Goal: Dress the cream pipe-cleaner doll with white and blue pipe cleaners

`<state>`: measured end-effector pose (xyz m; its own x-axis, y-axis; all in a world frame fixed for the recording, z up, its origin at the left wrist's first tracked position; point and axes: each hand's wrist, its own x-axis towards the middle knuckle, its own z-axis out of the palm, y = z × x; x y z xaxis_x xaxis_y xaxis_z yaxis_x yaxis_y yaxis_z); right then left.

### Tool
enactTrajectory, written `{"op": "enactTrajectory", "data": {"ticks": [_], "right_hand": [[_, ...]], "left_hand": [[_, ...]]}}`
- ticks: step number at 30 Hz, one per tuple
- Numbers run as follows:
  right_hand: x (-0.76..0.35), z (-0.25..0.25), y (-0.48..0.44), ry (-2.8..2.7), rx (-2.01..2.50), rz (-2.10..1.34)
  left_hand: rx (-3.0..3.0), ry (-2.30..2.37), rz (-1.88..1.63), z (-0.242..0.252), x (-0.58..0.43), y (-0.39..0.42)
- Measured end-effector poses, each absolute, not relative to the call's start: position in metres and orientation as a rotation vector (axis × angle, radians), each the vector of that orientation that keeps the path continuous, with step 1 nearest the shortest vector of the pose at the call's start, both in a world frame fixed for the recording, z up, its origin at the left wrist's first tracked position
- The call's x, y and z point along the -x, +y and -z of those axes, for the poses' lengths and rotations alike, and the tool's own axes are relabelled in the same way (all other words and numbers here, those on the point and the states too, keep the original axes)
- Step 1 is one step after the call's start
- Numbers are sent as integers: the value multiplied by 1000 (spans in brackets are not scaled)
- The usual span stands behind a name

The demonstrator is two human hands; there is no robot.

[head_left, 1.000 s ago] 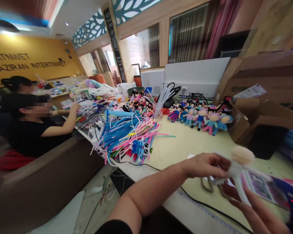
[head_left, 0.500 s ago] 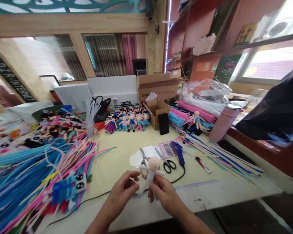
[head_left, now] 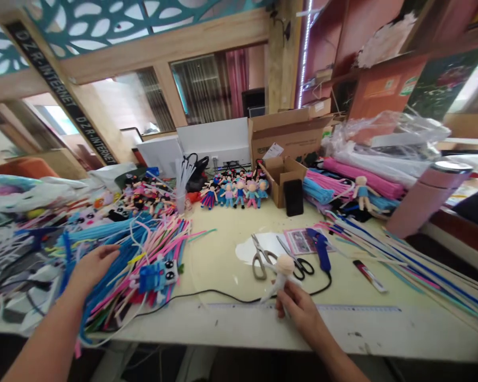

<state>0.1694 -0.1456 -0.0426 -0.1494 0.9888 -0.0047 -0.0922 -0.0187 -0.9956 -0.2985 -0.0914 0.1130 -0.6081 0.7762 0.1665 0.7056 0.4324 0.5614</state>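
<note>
A small doll figure [head_left: 284, 265] with a round, peach-coloured head and a white fuzzy body is upright in my right hand [head_left: 298, 307]. My fingers pinch its lower body, hiding part of it. Far to the left, my left hand [head_left: 92, 269] is over a pile of blue pipe cleaners [head_left: 121, 254], fingers stretched forward and slightly bent, with nothing visible in them. Behind the doll lie grey-handled scissors [head_left: 258, 262] and black-handled scissors [head_left: 304, 267]. A blue glue gun [head_left: 322, 249] rests to their right.
Several finished dolls [head_left: 239, 193] stand at the back beside an open cardboard box [head_left: 281, 172] and a phone [head_left: 293, 197]. A black cord [head_left: 219, 292] and a ruler [head_left: 358, 308] cross the front. A pink flask [head_left: 426, 199] and loose pipe cleaners [head_left: 386, 249] are at right.
My left hand has left the doll's side and reached left over the blue pipe cleaners. My right hand still holds the doll. The camera view has turned left and tilted.
</note>
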Motion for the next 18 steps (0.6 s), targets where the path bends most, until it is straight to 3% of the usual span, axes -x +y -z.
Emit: {"op": "enactTrajectory", "data": {"ticks": [7, 18], "right_hand": [[-169, 45, -149, -1297, 1163, -1325], [-178, 52, -144, -1459, 1358, -1248]], "left_hand": [[-1421, 2770, -515, -89, 349, -81], [-1404, 2795, -377, -58, 390, -64]]}}
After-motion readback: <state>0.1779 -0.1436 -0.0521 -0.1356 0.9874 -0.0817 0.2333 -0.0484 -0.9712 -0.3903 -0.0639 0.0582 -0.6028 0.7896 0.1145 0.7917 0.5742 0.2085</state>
